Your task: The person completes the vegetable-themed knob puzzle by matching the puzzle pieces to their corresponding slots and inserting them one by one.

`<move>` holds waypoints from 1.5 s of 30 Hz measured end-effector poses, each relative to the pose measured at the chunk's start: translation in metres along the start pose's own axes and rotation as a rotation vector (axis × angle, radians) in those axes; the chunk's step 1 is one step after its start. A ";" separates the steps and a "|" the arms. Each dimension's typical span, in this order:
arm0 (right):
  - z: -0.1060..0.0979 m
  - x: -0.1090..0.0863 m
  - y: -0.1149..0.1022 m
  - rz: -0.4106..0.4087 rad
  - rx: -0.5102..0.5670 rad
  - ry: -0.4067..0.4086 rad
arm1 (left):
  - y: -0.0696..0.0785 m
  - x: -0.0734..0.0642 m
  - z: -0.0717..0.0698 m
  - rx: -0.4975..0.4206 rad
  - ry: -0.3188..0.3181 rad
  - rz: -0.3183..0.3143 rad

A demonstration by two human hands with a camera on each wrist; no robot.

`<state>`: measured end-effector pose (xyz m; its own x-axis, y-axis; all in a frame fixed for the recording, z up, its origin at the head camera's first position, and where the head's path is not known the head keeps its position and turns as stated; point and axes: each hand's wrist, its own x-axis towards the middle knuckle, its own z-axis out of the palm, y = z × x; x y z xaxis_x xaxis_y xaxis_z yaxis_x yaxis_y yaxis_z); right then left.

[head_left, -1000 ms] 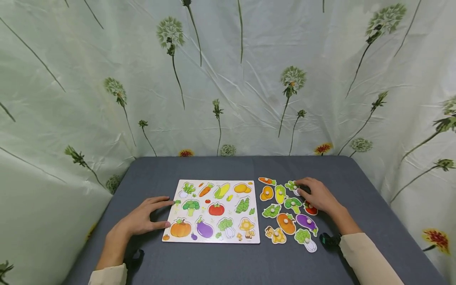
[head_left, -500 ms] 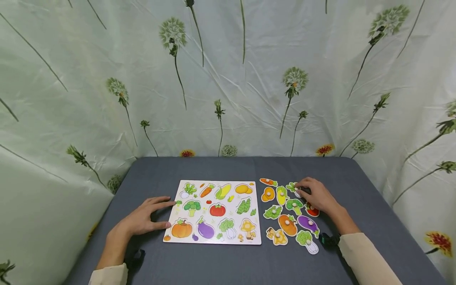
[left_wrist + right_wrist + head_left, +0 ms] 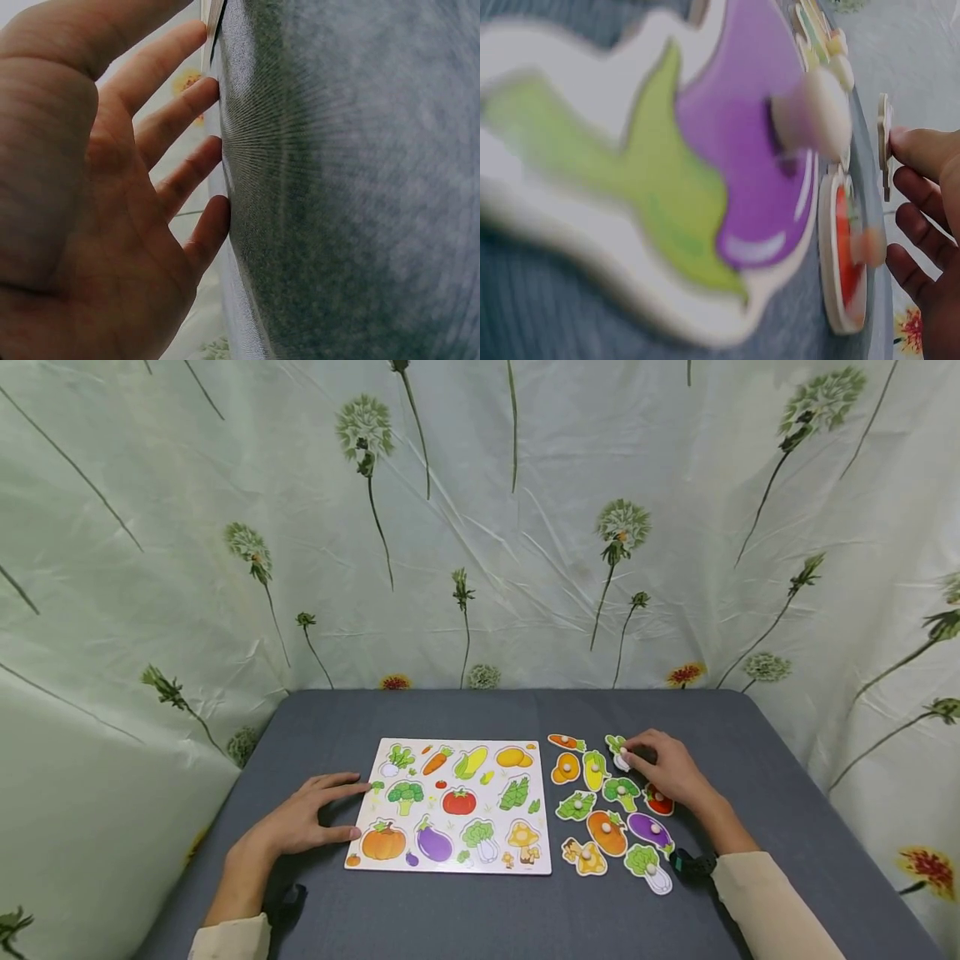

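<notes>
The white puzzle board (image 3: 491, 822) printed with vegetables lies flat on the table. My left hand (image 3: 303, 817) rests at its left edge, fingers spread; in the left wrist view the fingers (image 3: 176, 112) look fairly straight and hold nothing. At the right, my right hand (image 3: 670, 768) pinches a turnip puzzle piece (image 3: 617, 752) with green leaves. In the right wrist view that turnip piece (image 3: 885, 146) is tilted up on edge, apart from the tabletop. Below the hand lie the tomato piece (image 3: 660, 802) and the eggplant piece (image 3: 649, 832), each with a knob.
Several other knobbed pieces lie right of the board, among them a carrot (image 3: 566, 742), corn (image 3: 592, 766), broccoli (image 3: 619, 789), a pumpkin (image 3: 602, 839), a mushroom (image 3: 592, 862) and a cabbage (image 3: 660, 882). The grey tabletop (image 3: 450, 918) ends at a flowered curtain (image 3: 540, 568).
My right hand has pinched the turnip piece and raised it slightly, turning it more upright. The left hand stays in place at the board. The head view has shifted a little.
</notes>
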<state>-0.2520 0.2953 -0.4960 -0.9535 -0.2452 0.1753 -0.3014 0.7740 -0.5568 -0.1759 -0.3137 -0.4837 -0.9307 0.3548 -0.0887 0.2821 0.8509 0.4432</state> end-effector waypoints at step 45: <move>0.086 0.079 -0.167 -0.195 0.192 -0.043 | 0.007 0.000 -0.003 -0.002 0.001 -0.015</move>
<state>-0.2765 0.0966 -0.4586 -0.8751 -0.4070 0.2618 -0.4700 0.5861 -0.6600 -0.1747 -0.3088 -0.4778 -0.9352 0.3413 -0.0942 0.2675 0.8554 0.4435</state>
